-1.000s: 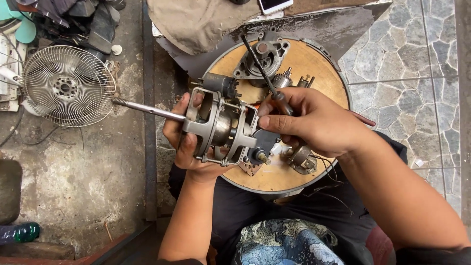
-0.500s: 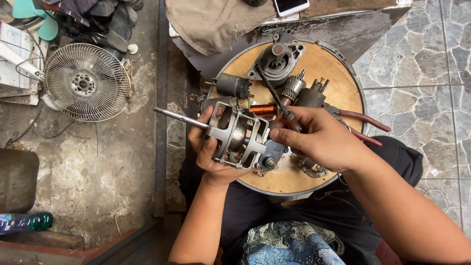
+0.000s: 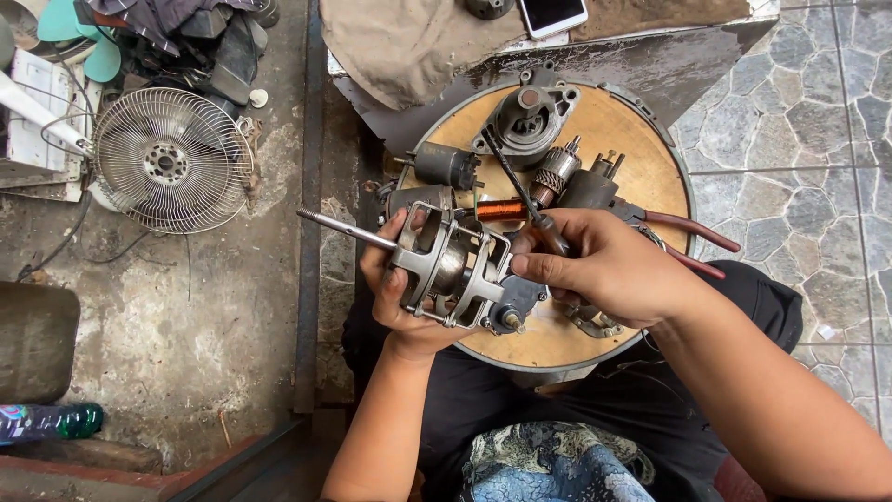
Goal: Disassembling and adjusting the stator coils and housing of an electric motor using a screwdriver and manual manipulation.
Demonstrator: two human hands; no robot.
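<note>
Your left hand cups the fan motor from below, so the long steel shaft sticking out to the left has nothing under it; if that palm relaxes, the motor would likely tip shaft-first off the edge of the round wooden worktop onto the concrete floor. The left fingers wrap the near frame of the motor, thumb over the top, pressed against metal rather than spread. Further right, your right hand grips a dark-handled screwdriver, its fingers curled together around the handle and touching the motor's right side. The tool's working end is hidden, so you cannot tell where it bears; a slip there could gouge the windings or jab your left hand. The motor sits between both hands, above the worktop's near-left rim, with loose parts like the copper coil just behind it that a sudden jerk might scatter.
</note>
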